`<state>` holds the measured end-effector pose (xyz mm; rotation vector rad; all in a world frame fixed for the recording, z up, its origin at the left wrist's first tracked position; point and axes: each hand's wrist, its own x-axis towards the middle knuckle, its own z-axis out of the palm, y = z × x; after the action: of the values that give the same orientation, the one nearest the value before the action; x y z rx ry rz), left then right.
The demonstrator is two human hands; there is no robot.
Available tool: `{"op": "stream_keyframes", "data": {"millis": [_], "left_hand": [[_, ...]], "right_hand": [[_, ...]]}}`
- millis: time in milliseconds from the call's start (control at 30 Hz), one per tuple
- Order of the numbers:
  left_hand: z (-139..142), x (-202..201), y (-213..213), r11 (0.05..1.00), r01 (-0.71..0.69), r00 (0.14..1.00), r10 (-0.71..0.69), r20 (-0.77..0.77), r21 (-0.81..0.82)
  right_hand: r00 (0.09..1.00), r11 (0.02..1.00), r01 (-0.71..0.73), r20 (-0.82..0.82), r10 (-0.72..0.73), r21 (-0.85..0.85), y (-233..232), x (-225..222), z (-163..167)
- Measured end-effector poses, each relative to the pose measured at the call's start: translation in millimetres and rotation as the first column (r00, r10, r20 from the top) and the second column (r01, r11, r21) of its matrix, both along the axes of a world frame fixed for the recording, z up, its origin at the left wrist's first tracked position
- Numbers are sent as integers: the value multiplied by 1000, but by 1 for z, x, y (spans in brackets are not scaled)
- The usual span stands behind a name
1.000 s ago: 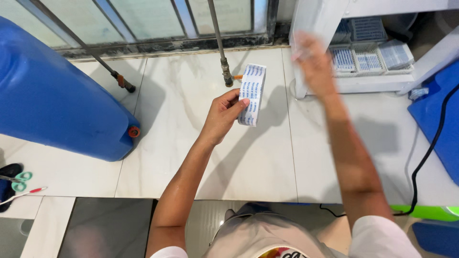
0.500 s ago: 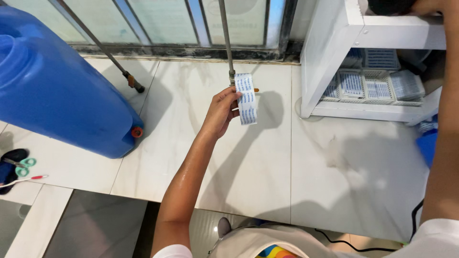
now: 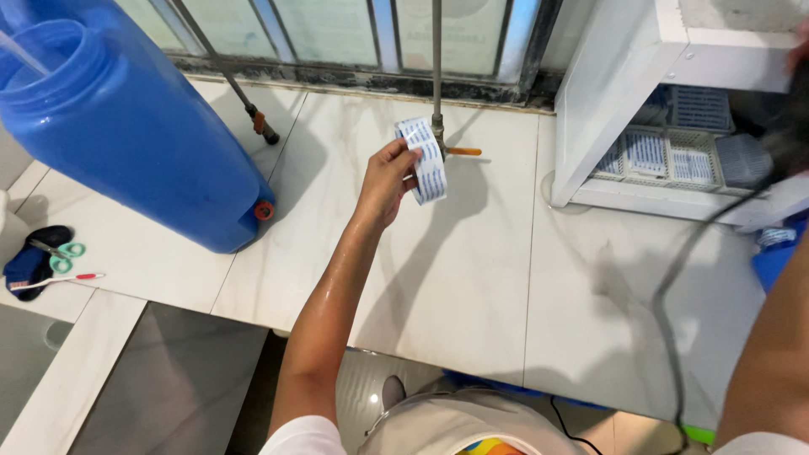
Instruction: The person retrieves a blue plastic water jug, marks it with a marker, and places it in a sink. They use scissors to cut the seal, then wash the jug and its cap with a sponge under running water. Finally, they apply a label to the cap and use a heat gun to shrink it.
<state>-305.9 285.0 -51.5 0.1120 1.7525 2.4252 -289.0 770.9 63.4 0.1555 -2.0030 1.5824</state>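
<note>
White-and-blue printed label strip point(image 3: 424, 157), seemingly curled, held upright above the counter.

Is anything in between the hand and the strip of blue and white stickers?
No, nothing is. The left hand already holds the strip of blue and white labels by its edge, up above the white counter. A metal pipe stands just behind the strip. The right hand is mostly out of view at the top right.
</note>
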Motion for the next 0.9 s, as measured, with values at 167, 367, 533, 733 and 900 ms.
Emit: {"op": "stream_keyframes", "data": {"millis": [167,367,533,733,900], "left_hand": [[-7,-10,-17,993,-69,998,68,20,95],[-13,-15,-34,970,-142,990,138,33,199],[-20,-15,-47,943,-210,977,211,25,257],[-19,-12,-62,896,-288,957,282,68,338],[-13,-5,-68,883,-296,954,295,60,364]], "right_hand": [[900,822,-404,-15,435,-401,-87,102,-77],[850,785,-410,118,514,-463,-197,143,-166],[829,806,-357,238,507,-473,-231,166,-200],[806,788,-311,292,515,-531,-261,171,-227],[810,788,-335,270,521,-516,-271,175,-229]]}}
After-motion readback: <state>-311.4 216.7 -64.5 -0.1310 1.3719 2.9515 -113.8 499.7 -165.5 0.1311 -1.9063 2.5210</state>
